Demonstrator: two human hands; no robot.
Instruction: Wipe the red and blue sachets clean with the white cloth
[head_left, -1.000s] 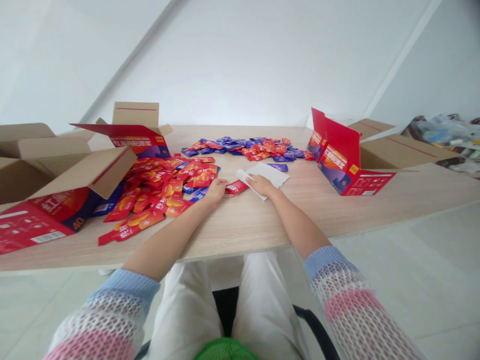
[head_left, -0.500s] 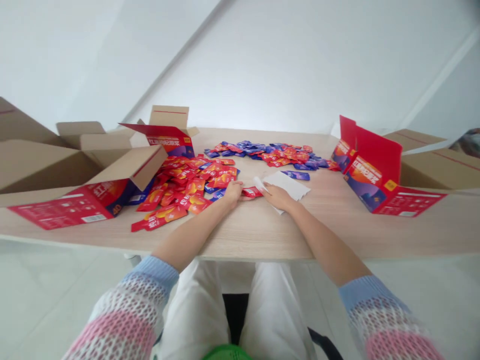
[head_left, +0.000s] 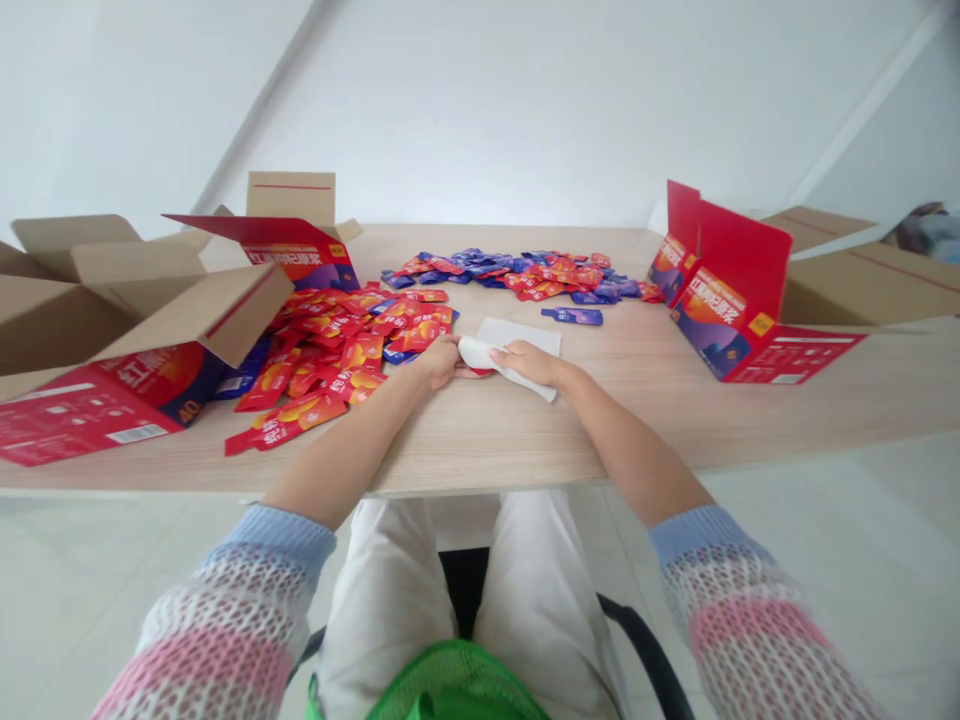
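At the middle of the table, my left hand [head_left: 441,362] is closed on the left end of a red sachet [head_left: 481,373]. A white paper towel [head_left: 491,352] hides most of that sachet. My right hand [head_left: 531,364] presses a fold of the towel onto it, fingers closed on the towel; the rest of the towel [head_left: 532,335] lies behind on the wood. Just left of my left hand spreads a heap of red sachets [head_left: 315,345], with a few purple ones among them. One purple sachet [head_left: 574,316] lies alone behind my right hand.
A mixed row of red and purple sachets [head_left: 480,268] runs along the back of the table [head_left: 675,440]. Opened red cartons flank the work area: a near-left one [head_left: 150,395], a back-left one [head_left: 300,262] and a right one [head_left: 720,310]. Their flaps stick out over the table.
My right hand has moved left with the towel, and the towel now covers most of the red sachet that was showing between my hands. The camera view has shifted slightly.
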